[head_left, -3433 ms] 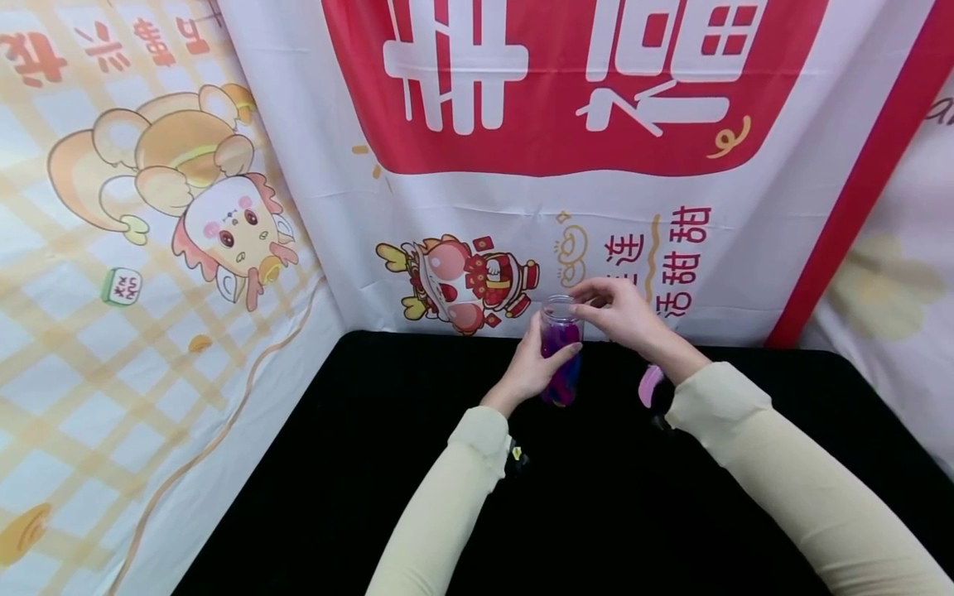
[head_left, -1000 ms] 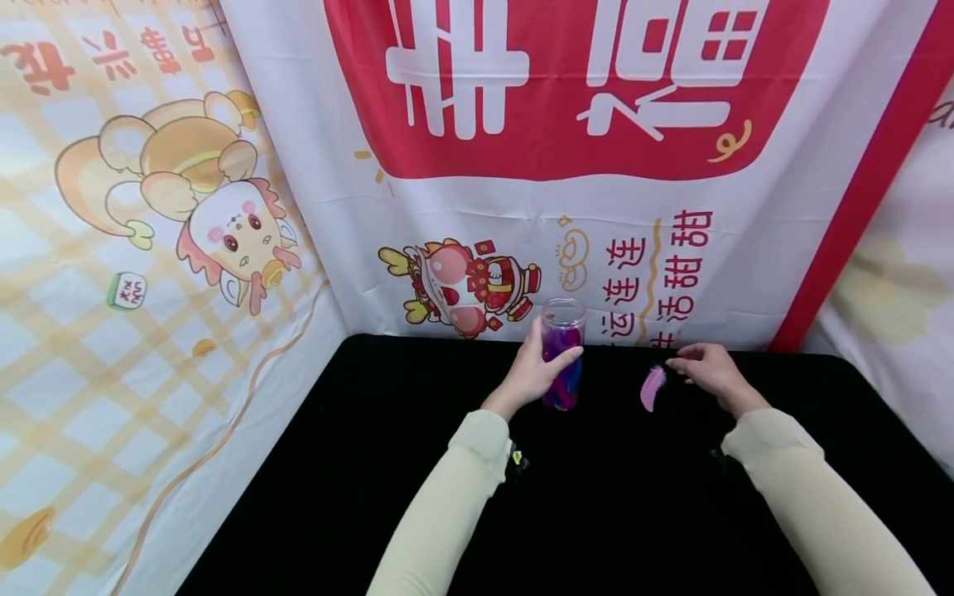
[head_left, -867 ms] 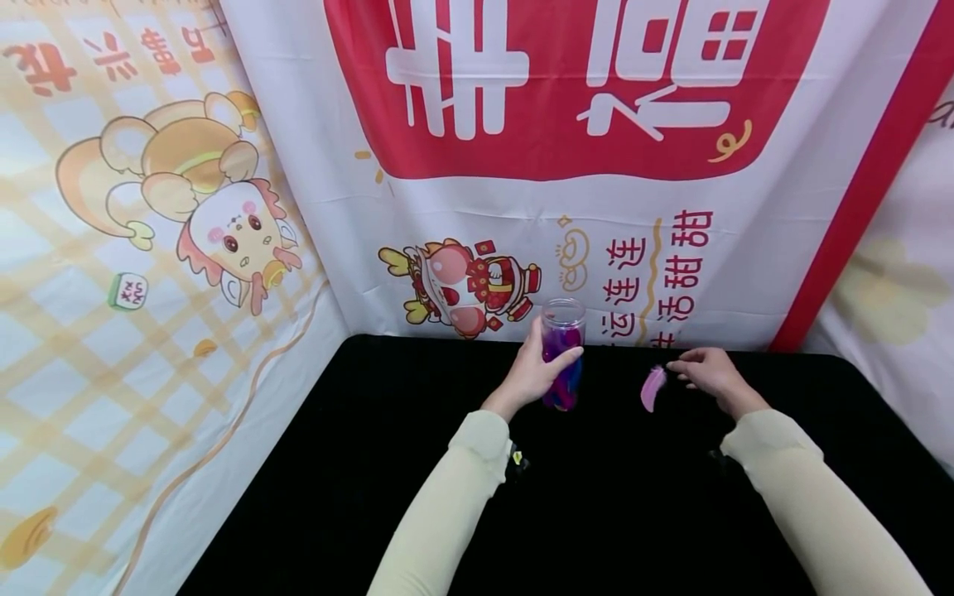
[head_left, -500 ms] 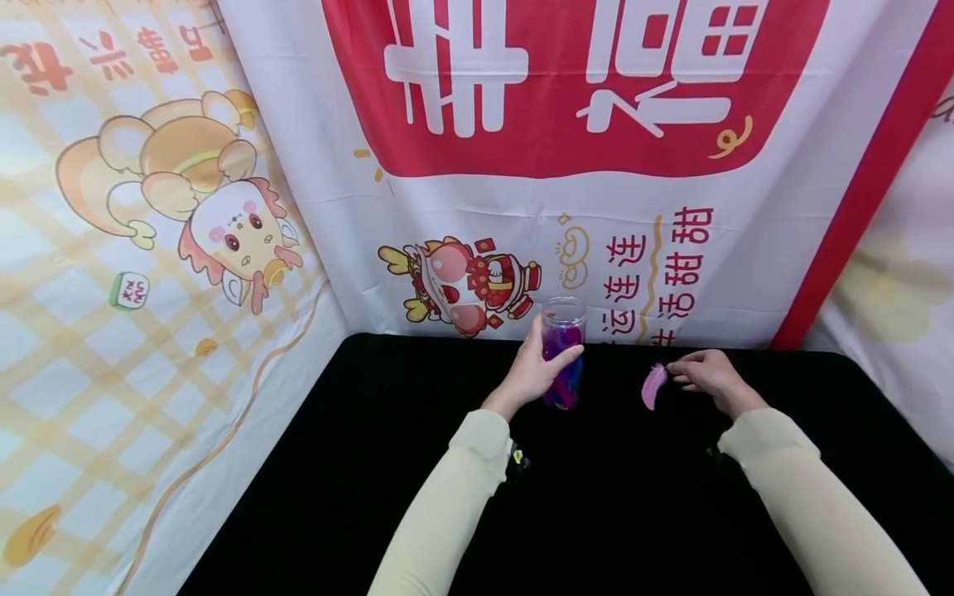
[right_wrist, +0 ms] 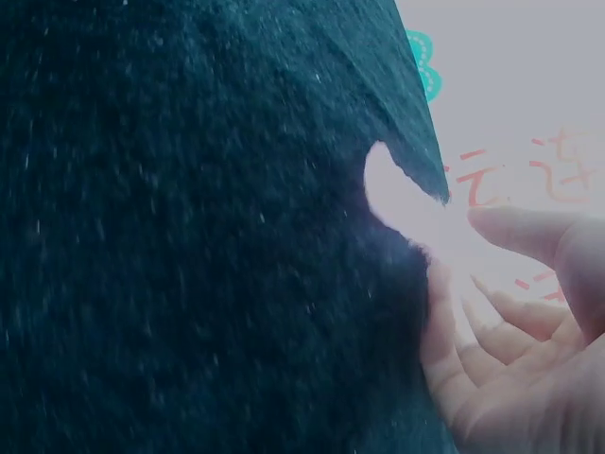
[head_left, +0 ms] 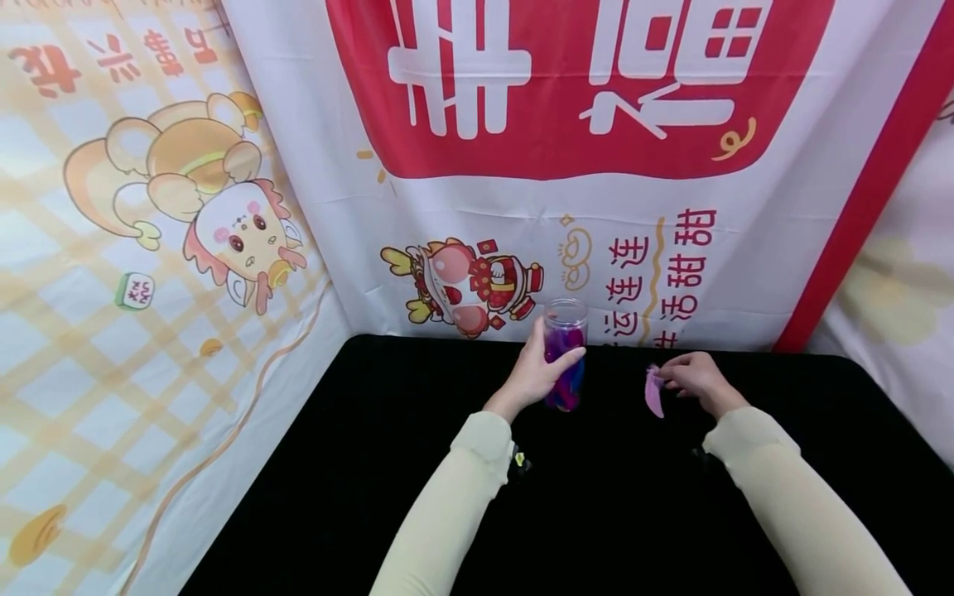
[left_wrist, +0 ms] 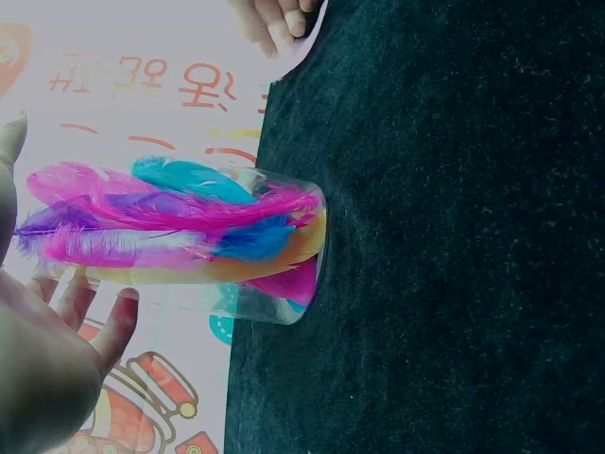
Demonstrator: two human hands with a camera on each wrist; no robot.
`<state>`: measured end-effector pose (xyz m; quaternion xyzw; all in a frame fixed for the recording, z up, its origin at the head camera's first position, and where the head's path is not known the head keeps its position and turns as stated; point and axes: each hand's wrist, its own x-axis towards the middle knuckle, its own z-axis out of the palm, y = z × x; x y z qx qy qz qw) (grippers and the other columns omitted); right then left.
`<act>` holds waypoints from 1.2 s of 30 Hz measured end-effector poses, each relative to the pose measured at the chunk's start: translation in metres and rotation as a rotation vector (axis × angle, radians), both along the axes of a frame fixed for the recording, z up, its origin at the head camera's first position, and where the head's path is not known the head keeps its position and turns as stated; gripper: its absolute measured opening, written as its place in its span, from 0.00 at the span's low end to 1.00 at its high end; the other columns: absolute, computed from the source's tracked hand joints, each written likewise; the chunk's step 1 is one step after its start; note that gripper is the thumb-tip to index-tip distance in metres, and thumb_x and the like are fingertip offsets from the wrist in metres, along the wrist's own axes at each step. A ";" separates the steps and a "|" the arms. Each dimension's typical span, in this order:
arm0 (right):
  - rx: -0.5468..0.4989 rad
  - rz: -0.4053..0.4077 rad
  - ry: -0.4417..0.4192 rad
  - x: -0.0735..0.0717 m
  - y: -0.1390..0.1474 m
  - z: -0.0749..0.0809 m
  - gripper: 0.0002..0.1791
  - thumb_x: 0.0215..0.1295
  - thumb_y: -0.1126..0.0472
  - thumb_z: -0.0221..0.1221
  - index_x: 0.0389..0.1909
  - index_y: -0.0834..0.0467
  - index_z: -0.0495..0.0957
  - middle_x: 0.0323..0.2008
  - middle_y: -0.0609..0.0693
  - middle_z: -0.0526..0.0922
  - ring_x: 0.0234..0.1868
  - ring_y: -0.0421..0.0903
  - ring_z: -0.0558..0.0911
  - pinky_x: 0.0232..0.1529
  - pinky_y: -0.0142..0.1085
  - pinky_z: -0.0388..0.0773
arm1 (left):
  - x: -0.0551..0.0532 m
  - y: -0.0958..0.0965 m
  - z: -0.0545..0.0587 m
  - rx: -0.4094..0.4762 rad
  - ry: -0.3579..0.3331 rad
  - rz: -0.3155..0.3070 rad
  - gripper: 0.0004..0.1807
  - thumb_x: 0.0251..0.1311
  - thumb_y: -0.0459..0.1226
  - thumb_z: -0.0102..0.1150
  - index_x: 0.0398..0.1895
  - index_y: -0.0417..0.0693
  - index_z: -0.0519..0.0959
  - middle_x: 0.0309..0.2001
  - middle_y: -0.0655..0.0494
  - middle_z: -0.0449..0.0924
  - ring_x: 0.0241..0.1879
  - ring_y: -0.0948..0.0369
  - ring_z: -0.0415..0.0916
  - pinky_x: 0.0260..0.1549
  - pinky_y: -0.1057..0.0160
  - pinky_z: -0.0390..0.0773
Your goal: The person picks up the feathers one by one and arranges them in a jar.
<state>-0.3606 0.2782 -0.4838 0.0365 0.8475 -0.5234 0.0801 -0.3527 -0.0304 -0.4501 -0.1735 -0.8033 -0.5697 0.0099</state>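
Observation:
My left hand [head_left: 531, 372] grips a clear jar [head_left: 566, 311] by its side, with the thumb across the front. Pink, purple, blue and yellowish feathers [left_wrist: 180, 213] fill the jar's lower part, and its mouth is uncovered. To the right, my right hand [head_left: 697, 378] has its fingertips at the upper end of a light pink feather [head_left: 654, 394]. In the right wrist view that feather [right_wrist: 402, 194] runs between thumb and fingers, its curved tip pointing away over the black cloth. Glare washes out the feather's end near the fingers.
Black cloth [head_left: 596, 505] covers the table under both hands. Close behind the jar hangs a white and red printed banner [head_left: 462, 199]. A patterned cloth wall [head_left: 164, 348] stands on the left, another pale one [head_left: 894, 290] on the right.
The right hand has gone from the jar's mouth to the feather on the right, and its fingers now overlap the feather's top. The feather's tip has swung slightly right. The left hand keeps its hold.

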 end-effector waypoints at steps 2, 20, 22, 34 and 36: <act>0.023 -0.006 0.006 -0.001 -0.003 -0.002 0.19 0.67 0.63 0.63 0.49 0.76 0.80 0.30 0.47 0.86 0.31 0.42 0.83 0.30 0.39 0.79 | 0.000 0.000 0.000 -0.001 0.004 0.001 0.42 0.68 0.53 0.65 0.78 0.65 0.52 0.70 0.52 0.67 0.67 0.54 0.70 0.68 0.49 0.67; 0.155 0.086 0.110 -0.011 -0.027 -0.009 0.14 0.65 0.66 0.66 0.44 0.74 0.84 0.36 0.54 0.87 0.30 0.39 0.81 0.33 0.34 0.81 | -0.001 -0.001 -0.002 -0.025 0.006 0.003 0.43 0.68 0.53 0.65 0.78 0.64 0.51 0.69 0.52 0.68 0.67 0.54 0.70 0.68 0.50 0.67; 0.147 0.094 0.118 -0.009 -0.029 -0.004 0.14 0.67 0.66 0.65 0.45 0.74 0.84 0.36 0.55 0.87 0.31 0.40 0.81 0.33 0.34 0.80 | -0.001 -0.001 -0.001 -0.026 0.008 0.002 0.42 0.68 0.53 0.65 0.78 0.64 0.52 0.69 0.52 0.68 0.66 0.54 0.70 0.67 0.50 0.68; 0.028 0.094 0.177 0.000 -0.027 0.046 0.17 0.72 0.65 0.60 0.52 0.76 0.79 0.33 0.53 0.88 0.32 0.40 0.83 0.32 0.38 0.82 | -0.001 0.000 -0.001 -0.030 0.024 0.002 0.43 0.67 0.52 0.65 0.78 0.59 0.52 0.65 0.51 0.71 0.64 0.54 0.72 0.67 0.50 0.68; 0.012 0.087 0.202 0.003 -0.029 0.058 0.16 0.72 0.65 0.60 0.51 0.76 0.79 0.34 0.53 0.88 0.32 0.39 0.83 0.33 0.36 0.83 | -0.001 0.000 -0.002 -0.029 0.026 0.003 0.43 0.67 0.52 0.65 0.78 0.60 0.53 0.64 0.52 0.72 0.64 0.55 0.72 0.67 0.51 0.68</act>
